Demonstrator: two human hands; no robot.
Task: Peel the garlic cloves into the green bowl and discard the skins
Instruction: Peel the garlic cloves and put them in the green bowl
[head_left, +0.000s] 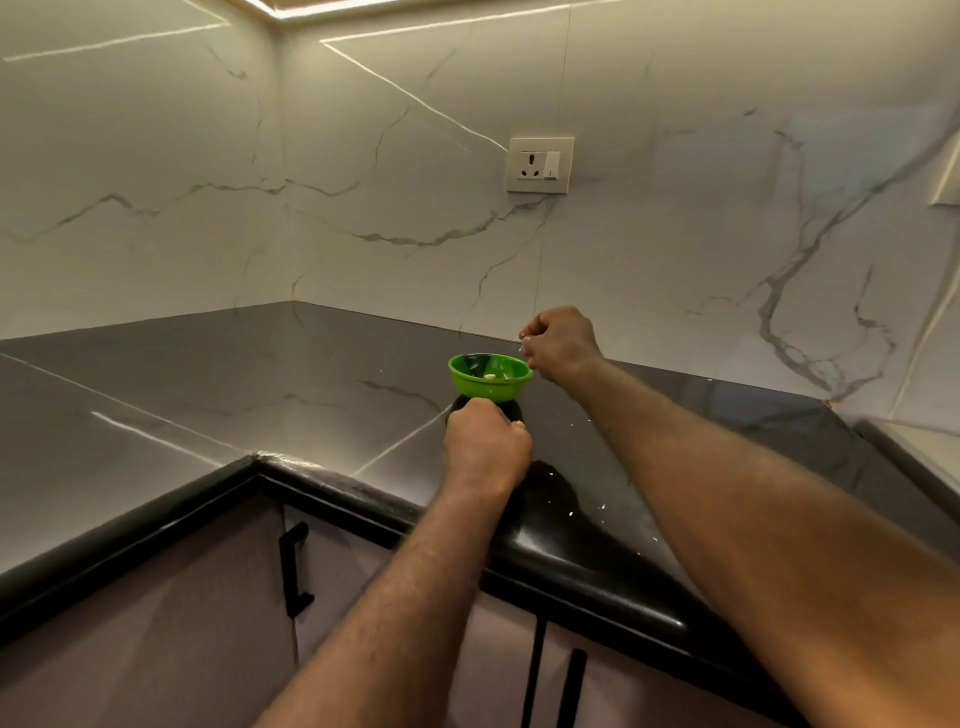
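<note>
Head view, kitchen corner. Green bowl (491, 383) stands upright on the dark countertop (234, 395), close to the marble-patterned back wall (675, 234). One pale garlic clove (489, 376) lies inside it.

Right hand (560, 340) is raised just beyond the bowl's right rim, fingers curled. Its fingertips pinch a small pale scrap (525, 340) — too small to tell clove from skin.

Left hand (485, 444) is on the near side of the bowl, clenched, with its back toward the camera. Whether the fist contains anything cannot be told. Beneath it shows a dark round object (514, 410), just beside the bowl and mostly hidden.

White flecks of skin (571, 513) are scattered on the countertop near its front edge, below the right forearm. A wall socket (540, 165) is mounted above the bowl.
</note>
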